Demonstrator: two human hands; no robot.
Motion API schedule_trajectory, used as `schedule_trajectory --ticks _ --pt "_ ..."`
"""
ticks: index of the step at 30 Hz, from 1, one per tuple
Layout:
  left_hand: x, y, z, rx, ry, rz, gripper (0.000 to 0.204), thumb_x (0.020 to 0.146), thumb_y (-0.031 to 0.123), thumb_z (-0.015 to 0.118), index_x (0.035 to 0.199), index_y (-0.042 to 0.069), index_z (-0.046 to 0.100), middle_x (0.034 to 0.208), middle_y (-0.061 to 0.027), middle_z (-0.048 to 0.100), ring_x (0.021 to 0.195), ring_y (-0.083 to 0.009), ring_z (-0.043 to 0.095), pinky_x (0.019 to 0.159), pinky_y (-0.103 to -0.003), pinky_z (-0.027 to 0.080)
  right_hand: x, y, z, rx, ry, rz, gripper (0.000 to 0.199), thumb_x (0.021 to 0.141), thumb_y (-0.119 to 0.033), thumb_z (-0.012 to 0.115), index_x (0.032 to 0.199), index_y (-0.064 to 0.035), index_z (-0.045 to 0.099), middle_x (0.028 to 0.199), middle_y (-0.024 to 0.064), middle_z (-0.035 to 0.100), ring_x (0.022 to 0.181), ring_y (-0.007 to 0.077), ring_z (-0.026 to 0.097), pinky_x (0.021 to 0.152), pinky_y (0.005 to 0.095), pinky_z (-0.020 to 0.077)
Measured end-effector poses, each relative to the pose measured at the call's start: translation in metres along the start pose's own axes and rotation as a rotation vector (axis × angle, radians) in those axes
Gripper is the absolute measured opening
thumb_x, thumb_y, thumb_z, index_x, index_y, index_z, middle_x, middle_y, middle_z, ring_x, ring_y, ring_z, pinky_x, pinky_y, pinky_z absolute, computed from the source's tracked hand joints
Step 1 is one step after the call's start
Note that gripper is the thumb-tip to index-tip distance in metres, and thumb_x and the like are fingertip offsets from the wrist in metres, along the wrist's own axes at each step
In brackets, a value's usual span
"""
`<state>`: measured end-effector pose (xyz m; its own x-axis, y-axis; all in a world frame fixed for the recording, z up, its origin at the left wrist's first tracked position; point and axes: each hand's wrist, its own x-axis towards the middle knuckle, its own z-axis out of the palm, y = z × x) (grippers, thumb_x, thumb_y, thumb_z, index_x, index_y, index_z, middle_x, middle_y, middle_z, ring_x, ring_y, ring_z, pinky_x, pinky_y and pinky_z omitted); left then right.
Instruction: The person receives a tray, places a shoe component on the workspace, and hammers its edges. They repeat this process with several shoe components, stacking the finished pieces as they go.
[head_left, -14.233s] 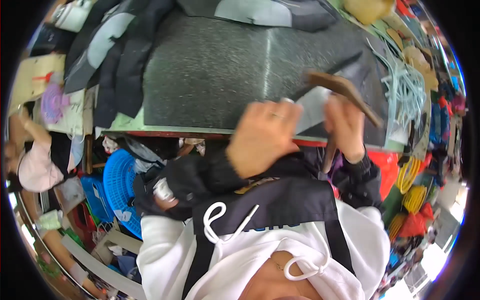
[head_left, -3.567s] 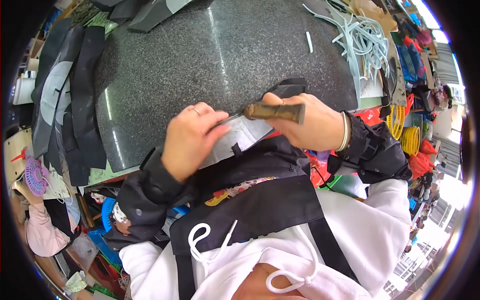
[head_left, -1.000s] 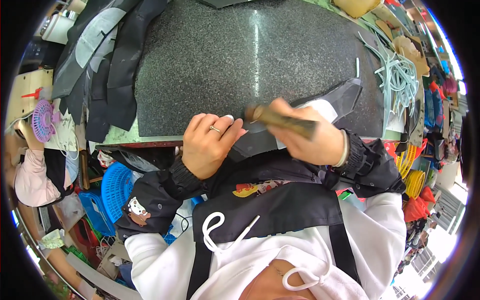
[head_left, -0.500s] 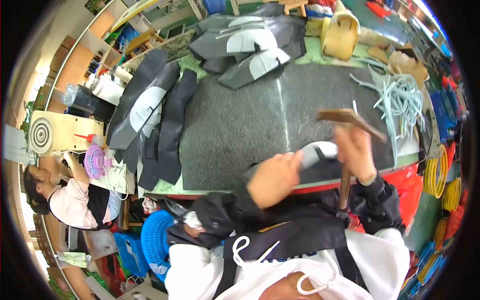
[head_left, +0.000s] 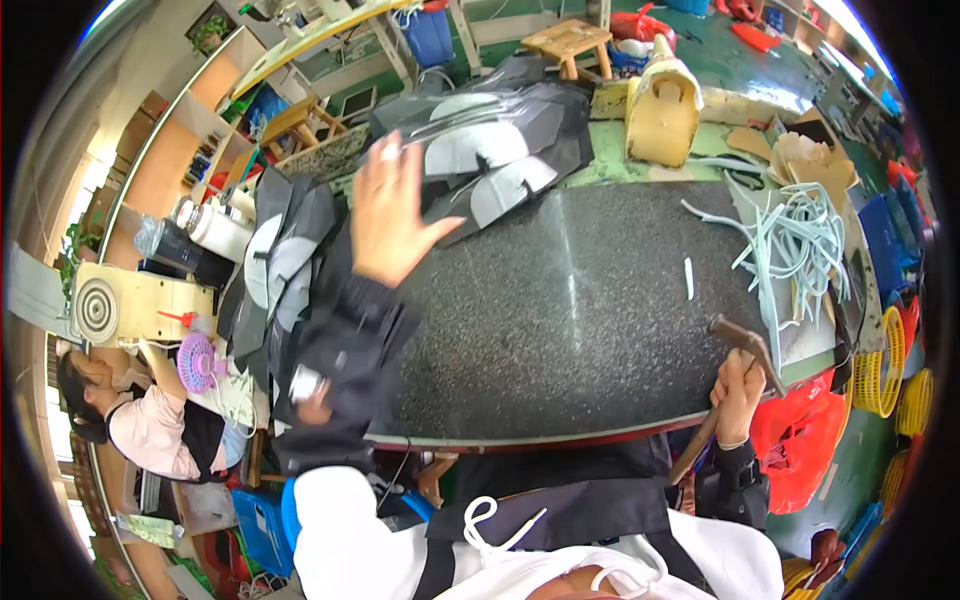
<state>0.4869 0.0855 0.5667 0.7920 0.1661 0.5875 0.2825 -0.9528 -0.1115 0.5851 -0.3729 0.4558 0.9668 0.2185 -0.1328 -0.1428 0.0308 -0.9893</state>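
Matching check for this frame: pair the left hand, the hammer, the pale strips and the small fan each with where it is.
Things:
1. left hand
2. hammer
3. pale strips
4. pink fan

Places:
A. heaped at the dark slab's right end
B. off the table's left side, by another person
C. open, reaching toward the black and grey cut pieces
D. gripped in the right hand

Pairs: 1-C, 2-D, 3-A, 4-B

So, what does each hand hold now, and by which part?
The right hand holds a hammer by its wooden handle, just below the head. The left hand holds nothing; it is open, reaching toward the stack of dark pieces.
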Motion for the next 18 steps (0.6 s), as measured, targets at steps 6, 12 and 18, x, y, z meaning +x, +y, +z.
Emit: schedule_trajectory --ticks 6,12,18 --pt "0.118 -0.034 0.068 0.054 -0.372 0.086 0.124 0.044 0.051 0.088 0.148 0.012 0.034 0.144 -0.0274 0.038 0.137 -0.0403 0.035 0.111 -0.053 0.028 -0.004 0.001 0.001 0.075 0.021 0.004 0.009 0.101 -0.02 0.051 0.106 -0.0128 0.048 0.063 -0.0068 0.034 0.044 0.0016 0.031 0.037 0.0182 0.0261" --pt "0.157 -0.049 0.032 -0.296 -0.494 0.162 0.077 0.054 0.034 0.078 0.125 0.009 0.061 0.115 -0.0198 0.061 0.104 -0.0337 0.06 0.093 -0.047 0.046 -0.007 -0.01 0.006 0.091 0.022 0.049 0.026 0.1 -0.019 0.051 0.125 -0.0129 0.047 0.064 -0.0057 0.035 0.044 0.0018 0.031 0.037 0.0183 0.0265" --pt "0.16 -0.039 -0.088 -0.844 -0.134 0.068 0.06 0.068 0.012 0.071 0.126 0.005 0.058 0.114 -0.0013 0.063 0.102 -0.0127 0.059 0.086 -0.029 0.046 -0.005 -0.006 0.0 0.073 -0.032 0.067 0.033 0.1 -0.019 0.051 0.132 -0.0137 0.044 0.065 -0.0053 0.036 0.044 0.0021 0.032 0.037 0.0185 0.0269"
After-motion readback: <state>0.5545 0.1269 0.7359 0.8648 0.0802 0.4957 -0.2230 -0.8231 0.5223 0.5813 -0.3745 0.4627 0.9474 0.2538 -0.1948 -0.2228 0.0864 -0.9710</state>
